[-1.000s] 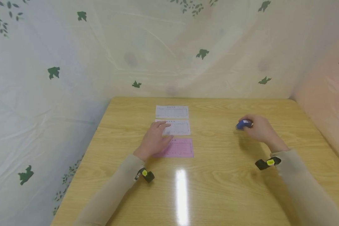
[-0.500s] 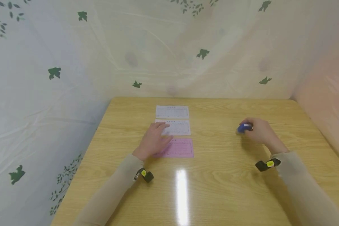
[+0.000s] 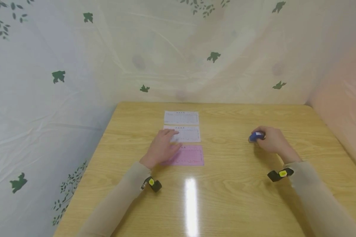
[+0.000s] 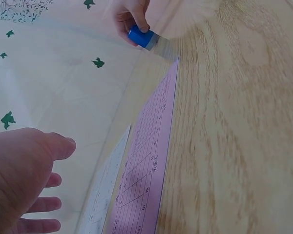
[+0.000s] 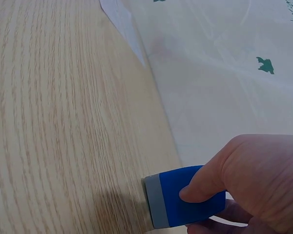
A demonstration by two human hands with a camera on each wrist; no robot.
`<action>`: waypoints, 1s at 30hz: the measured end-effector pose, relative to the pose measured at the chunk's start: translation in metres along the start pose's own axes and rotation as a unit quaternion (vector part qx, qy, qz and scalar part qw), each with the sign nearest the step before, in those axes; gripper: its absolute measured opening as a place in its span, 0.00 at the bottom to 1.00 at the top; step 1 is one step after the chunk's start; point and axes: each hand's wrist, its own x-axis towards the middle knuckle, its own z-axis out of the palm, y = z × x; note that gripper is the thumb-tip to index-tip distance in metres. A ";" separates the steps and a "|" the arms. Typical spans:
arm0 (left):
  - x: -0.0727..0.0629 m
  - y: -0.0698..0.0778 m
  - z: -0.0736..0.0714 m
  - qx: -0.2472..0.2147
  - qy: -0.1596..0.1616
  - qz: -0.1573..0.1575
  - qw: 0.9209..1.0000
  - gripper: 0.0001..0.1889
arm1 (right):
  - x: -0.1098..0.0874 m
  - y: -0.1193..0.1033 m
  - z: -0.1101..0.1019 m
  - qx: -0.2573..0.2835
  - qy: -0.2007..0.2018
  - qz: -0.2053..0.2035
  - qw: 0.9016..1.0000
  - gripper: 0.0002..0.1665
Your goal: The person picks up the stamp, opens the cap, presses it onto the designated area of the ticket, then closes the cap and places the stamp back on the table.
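Note:
My right hand [image 3: 273,140] pinches a blue stamp [image 3: 257,136] with a grey base, low over the right part of the table. In the right wrist view the thumb lies across the blue body of the stamp [image 5: 185,197], its grey base facing the wood. On the left, my left hand [image 3: 161,148] is spread above the paper slips, fingers loose, holding nothing. Under its palm and thumb is a pink printed slip [image 3: 191,156], partly covered. The fingertips overlap the middle white slip [image 3: 188,134]. Behind that lies another white slip [image 3: 181,117], fully visible.
The three slips form a column on the wooden table [image 3: 225,194]. A pale curtain with green bird shapes [image 3: 178,65] rises behind the table and along both sides. Each wrist wears a small black camera; a bright light reflection [image 3: 191,204] shows near the front.
My right hand has come slightly nearer and lower with the stamp still pinched. The left hand and the slips have stayed in place.

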 end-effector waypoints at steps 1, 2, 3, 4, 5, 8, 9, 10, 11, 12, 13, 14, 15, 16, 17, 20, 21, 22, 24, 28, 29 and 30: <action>0.000 0.000 0.000 0.000 0.001 0.001 1.000 0.30 | 0.000 0.000 0.000 -0.001 0.001 0.000 1.000 0.21; 0.000 0.000 0.000 0.000 0.001 0.001 1.000 0.30 | 0.000 0.000 0.001 -0.002 0.001 -0.001 1.000 0.21; 0.000 0.000 0.000 0.000 0.003 0.002 1.000 0.30 | 0.000 0.001 0.001 -0.003 0.001 0.000 1.000 0.21; 0.000 0.000 0.000 0.001 0.003 0.003 1.000 0.30 | 0.000 0.001 0.002 -0.004 0.001 0.002 1.000 0.21; 0.000 0.000 0.000 0.002 0.003 0.004 1.000 0.30 | 0.000 0.001 0.002 -0.004 -0.001 0.004 1.000 0.21; 0.000 0.000 0.001 0.005 0.002 0.006 1.000 0.30 | 0.001 0.002 0.003 -0.003 -0.004 0.010 1.000 0.21; 0.000 0.000 0.001 0.006 0.002 0.007 1.000 0.30 | 0.001 0.002 0.004 -0.002 -0.006 0.012 1.000 0.22; 0.000 0.000 0.001 0.008 0.002 0.008 1.000 0.30 | 0.001 0.002 0.004 -0.002 -0.007 0.012 1.000 0.22; 0.000 0.000 0.001 0.009 0.002 0.009 1.000 0.30 | 0.001 0.002 0.005 -0.002 -0.007 0.013 1.000 0.22; 0.000 0.000 0.001 0.011 0.003 0.011 1.000 0.30 | 0.001 0.001 0.005 -0.002 -0.007 0.012 1.000 0.22; 0.000 0.000 0.001 0.010 0.003 0.012 1.000 0.30 | 0.001 0.001 0.005 -0.002 -0.007 0.012 1.000 0.22; 0.000 0.000 0.001 0.011 0.004 0.013 1.000 0.30 | 0.001 0.001 0.006 -0.002 -0.007 0.012 1.000 0.23; 0.000 -0.001 0.001 0.012 0.004 0.014 1.000 0.30 | 0.001 0.001 0.006 -0.002 -0.007 0.011 1.000 0.23; 0.001 -0.001 0.001 0.012 0.004 0.015 1.000 0.30 | 0.002 0.000 0.006 -0.003 -0.006 0.011 1.000 0.23; 0.001 -0.001 0.001 0.013 0.005 0.016 1.000 0.30 | 0.002 0.000 0.006 -0.003 -0.006 0.011 1.000 0.22; 0.001 -0.001 0.001 0.013 0.005 0.015 1.000 0.30 | 0.002 -0.001 0.006 -0.003 -0.006 0.012 1.000 0.22; 0.001 0.000 0.000 0.013 0.005 0.014 1.000 0.30 | 0.002 -0.001 0.005 -0.004 -0.006 0.011 1.000 0.22; 0.001 0.000 0.000 0.013 0.005 0.013 1.000 0.30 | 0.002 -0.002 0.006 -0.004 -0.006 0.011 1.000 0.22; 0.001 0.001 0.000 0.012 0.003 0.010 1.000 0.30 | 0.002 -0.002 0.006 -0.007 -0.008 0.009 1.000 0.23; 0.000 0.002 -0.002 0.009 -0.002 0.002 1.000 0.31 | 0.002 0.000 0.007 -0.015 -0.017 0.000 1.000 0.24; 0.000 0.002 -0.002 0.008 -0.003 0.001 1.000 0.31 | 0.001 0.000 0.007 -0.018 -0.019 -0.004 1.000 0.25; 0.000 0.002 -0.003 0.008 -0.004 -0.001 1.000 0.31 | 0.001 0.001 0.006 -0.019 -0.021 -0.006 1.000 0.27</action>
